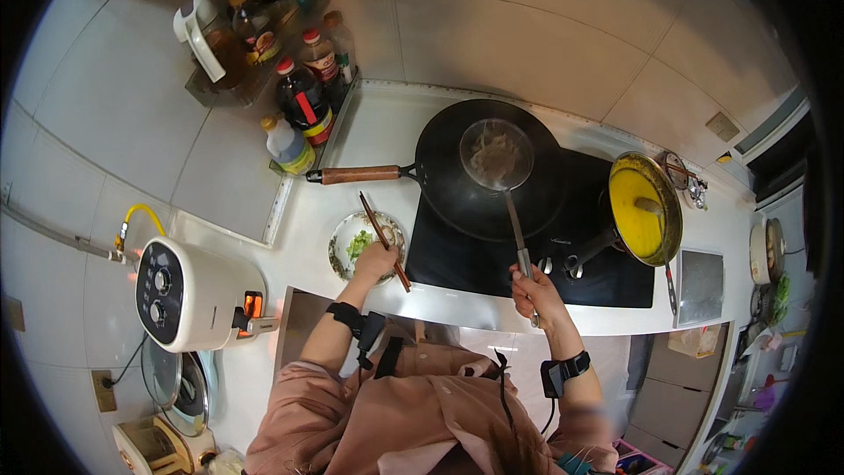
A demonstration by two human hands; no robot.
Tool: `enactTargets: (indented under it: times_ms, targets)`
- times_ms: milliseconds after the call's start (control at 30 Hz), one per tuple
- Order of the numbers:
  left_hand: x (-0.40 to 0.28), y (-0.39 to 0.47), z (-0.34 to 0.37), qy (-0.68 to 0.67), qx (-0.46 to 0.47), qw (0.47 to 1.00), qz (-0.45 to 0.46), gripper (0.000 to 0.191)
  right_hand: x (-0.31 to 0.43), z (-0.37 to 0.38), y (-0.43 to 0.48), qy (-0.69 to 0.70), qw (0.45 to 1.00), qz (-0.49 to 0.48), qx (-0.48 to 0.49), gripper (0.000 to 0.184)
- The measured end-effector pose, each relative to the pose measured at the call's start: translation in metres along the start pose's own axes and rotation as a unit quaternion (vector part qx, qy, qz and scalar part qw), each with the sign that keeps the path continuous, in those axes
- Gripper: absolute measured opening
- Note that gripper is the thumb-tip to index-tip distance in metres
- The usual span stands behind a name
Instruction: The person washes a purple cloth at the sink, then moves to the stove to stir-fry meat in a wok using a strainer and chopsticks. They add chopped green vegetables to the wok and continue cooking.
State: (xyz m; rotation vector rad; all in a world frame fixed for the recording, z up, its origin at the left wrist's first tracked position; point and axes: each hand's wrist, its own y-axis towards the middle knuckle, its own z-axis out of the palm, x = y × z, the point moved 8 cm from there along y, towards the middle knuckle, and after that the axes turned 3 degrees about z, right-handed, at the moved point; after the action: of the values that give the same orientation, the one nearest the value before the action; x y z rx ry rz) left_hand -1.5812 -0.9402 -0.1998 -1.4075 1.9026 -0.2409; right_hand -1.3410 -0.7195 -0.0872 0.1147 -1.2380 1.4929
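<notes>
My right hand (pixel 537 293) grips the metal handle of a round mesh skimmer (pixel 515 218). Strips of brownish food (pixel 494 152), possibly meat, lie in its mesh, which sits over the black wok (pixel 448 204). Whether the skimmer touches the wok I cannot tell. In my left hand (pixel 376 260) is a pair of brown wooden chopsticks (pixel 370 211), lying slantwise above a patterned plate (pixel 337 260). Chopped green onion (pixel 359 244) is on the plate, with pale pieces beside it partly hidden by the chopsticks. The wok's wooden handle (pixel 361 175) points left.
The wok stands on a black cooktop (pixel 461 270). At right, a pan of yellow liquid (pixel 633 211) holds a ladle (pixel 649 206). A cream air fryer (pixel 198 290) glows inside at left. Sauce bottles (pixel 303 102) line the back left corner, and a grey board (pixel 700 287) lies right.
</notes>
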Motion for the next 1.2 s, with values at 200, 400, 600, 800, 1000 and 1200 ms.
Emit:
enactTargets:
  times_ms: [200,400,600,800,1000,1200]
  targets:
    - [0.016,-0.035,-0.035,0.004,0.022,0.998,0.059,0.049,0.033,-0.002,-0.030,-0.087,0.994,-0.066,-0.013,0.017]
    - [0.075,-0.076,-0.065,-0.061,-0.051,0.991,0.108,0.040,0.025,-0.001,-0.033,-0.078,0.995,-0.047,-0.037,0.017]
    - [0.136,-0.082,-0.054,-0.234,-0.122,0.960,0.095,0.021,0.017,-0.001,-0.032,-0.045,0.998,-0.044,-0.031,0.018]
    - [0.151,-0.059,-0.027,-0.364,-0.180,0.911,0.079,0.022,0.014,0.001,-0.032,-0.042,0.997,-0.064,-0.027,0.018]
    - [0.152,-0.043,-0.016,-0.372,-0.219,0.898,0.079,0.031,0.015,0.002,-0.035,0.001,0.997,-0.074,-0.023,0.019]
    - [0.157,-0.031,-0.014,-0.346,-0.220,0.908,0.083,0.031,0.025,0.010,-0.049,0.033,0.993,-0.110,-0.023,0.022]
